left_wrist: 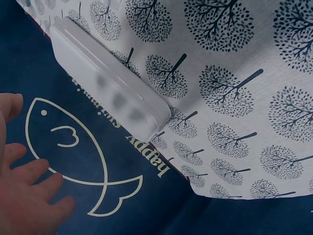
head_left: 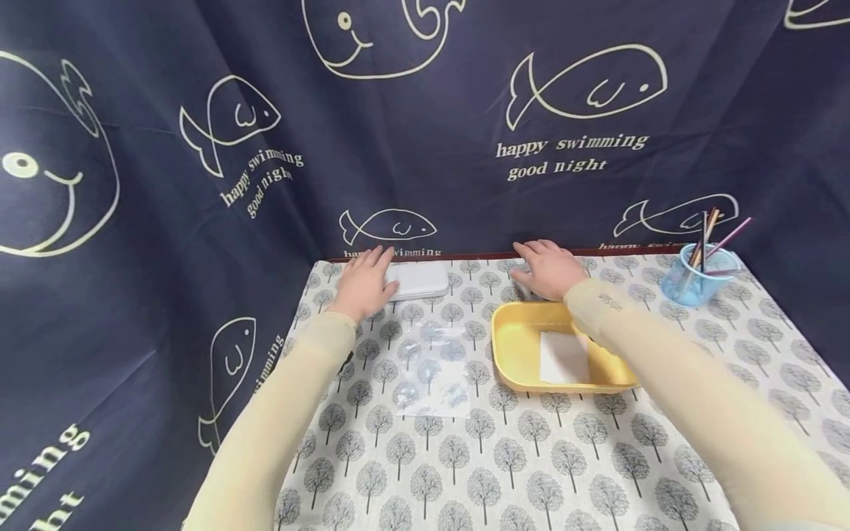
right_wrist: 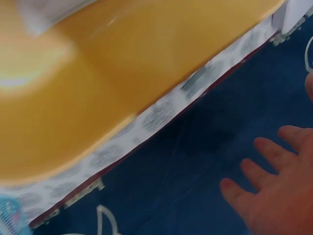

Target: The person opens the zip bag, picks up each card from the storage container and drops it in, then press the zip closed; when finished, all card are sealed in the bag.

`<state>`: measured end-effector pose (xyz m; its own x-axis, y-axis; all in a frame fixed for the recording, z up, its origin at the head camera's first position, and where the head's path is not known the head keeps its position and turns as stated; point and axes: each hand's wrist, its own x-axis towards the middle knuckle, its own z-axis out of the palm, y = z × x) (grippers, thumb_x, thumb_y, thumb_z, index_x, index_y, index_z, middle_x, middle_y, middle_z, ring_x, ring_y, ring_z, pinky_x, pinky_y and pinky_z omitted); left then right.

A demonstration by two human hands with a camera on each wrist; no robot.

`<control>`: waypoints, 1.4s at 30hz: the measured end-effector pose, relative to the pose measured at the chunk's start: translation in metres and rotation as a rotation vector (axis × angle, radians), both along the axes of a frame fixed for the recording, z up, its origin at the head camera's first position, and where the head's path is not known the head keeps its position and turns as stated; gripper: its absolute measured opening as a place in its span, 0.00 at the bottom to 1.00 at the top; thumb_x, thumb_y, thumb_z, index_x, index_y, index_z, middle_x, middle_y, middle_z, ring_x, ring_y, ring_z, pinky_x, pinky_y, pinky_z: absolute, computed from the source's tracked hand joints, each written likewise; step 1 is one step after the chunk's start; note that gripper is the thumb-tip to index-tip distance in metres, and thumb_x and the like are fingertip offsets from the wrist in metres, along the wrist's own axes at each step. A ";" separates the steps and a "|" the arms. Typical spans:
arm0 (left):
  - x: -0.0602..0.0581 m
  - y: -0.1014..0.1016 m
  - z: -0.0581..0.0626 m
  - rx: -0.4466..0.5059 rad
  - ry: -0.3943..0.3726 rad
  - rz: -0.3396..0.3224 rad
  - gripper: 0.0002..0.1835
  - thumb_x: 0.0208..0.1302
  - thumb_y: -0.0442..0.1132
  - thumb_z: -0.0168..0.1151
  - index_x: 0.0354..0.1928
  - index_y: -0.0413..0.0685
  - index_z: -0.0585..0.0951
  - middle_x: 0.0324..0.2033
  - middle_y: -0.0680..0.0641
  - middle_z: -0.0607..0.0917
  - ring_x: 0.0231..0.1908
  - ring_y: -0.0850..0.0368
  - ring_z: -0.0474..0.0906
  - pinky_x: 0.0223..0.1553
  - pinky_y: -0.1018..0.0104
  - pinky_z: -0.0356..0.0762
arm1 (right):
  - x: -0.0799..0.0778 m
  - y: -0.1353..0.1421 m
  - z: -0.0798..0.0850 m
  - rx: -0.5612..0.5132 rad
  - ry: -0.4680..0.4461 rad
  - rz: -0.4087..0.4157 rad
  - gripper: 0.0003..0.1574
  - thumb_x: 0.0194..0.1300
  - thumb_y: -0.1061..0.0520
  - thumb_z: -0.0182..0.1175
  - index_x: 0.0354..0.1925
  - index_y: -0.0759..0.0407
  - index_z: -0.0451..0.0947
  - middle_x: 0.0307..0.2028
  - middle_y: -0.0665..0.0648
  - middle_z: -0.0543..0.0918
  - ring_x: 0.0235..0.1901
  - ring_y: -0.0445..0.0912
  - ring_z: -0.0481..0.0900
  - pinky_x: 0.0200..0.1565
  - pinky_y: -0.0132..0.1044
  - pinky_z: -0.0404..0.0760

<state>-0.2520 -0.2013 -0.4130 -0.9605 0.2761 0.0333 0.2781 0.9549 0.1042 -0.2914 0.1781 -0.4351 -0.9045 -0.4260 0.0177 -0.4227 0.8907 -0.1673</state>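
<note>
My left hand [head_left: 365, 282] is at the back left of the table, fingers spread, beside a flat white case [head_left: 421, 280] and overlapping its left end in the head view. In the left wrist view, that hand [left_wrist: 29, 191] holds nothing, and the case [left_wrist: 110, 83] lies apart from its fingers. Just beyond a yellow tray [head_left: 521, 339] hovers my right hand [head_left: 547, 270], its fingers extended. The right wrist view shows this hand [right_wrist: 279, 181] with nothing in its grasp. A white square sheet [head_left: 564, 358] lies inside the tray, partly behind the right sleeve.
A clear plastic bag [head_left: 433, 376] lies flat between the forearms. At the back right stands a blue mesh cup [head_left: 693, 287] holding several pens or sticks. Dark fish-print curtain [head_left: 425, 147] hangs behind the table's back edge and along the left side.
</note>
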 end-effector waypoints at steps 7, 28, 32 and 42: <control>0.006 0.001 -0.006 0.001 0.007 -0.024 0.39 0.77 0.50 0.57 0.82 0.45 0.57 0.79 0.37 0.59 0.77 0.36 0.55 0.76 0.40 0.49 | 0.002 -0.041 -0.010 0.022 -0.029 0.057 0.47 0.77 0.37 0.53 0.79 0.64 0.59 0.74 0.70 0.66 0.74 0.67 0.60 0.71 0.66 0.60; 0.032 0.012 -0.050 -0.126 -0.108 -0.149 0.35 0.72 0.51 0.66 0.74 0.42 0.70 0.67 0.39 0.76 0.66 0.41 0.72 0.68 0.43 0.68 | 0.031 -0.142 -0.037 0.259 -0.150 0.189 0.23 0.63 0.49 0.68 0.51 0.61 0.83 0.45 0.61 0.86 0.46 0.59 0.83 0.53 0.62 0.80; 0.036 0.020 -0.062 -0.154 -0.122 -0.172 0.35 0.70 0.52 0.68 0.72 0.42 0.72 0.64 0.40 0.78 0.64 0.42 0.75 0.66 0.45 0.71 | 0.033 -0.150 -0.044 0.306 -0.168 0.166 0.15 0.57 0.52 0.70 0.41 0.58 0.83 0.35 0.57 0.85 0.37 0.55 0.82 0.50 0.61 0.81; 0.039 0.026 -0.083 -0.145 -0.101 -0.195 0.30 0.67 0.50 0.72 0.66 0.46 0.77 0.60 0.44 0.81 0.58 0.43 0.79 0.59 0.44 0.78 | 0.035 -0.157 -0.055 0.304 -0.105 0.124 0.20 0.44 0.57 0.80 0.38 0.56 0.85 0.30 0.55 0.86 0.33 0.53 0.83 0.46 0.57 0.84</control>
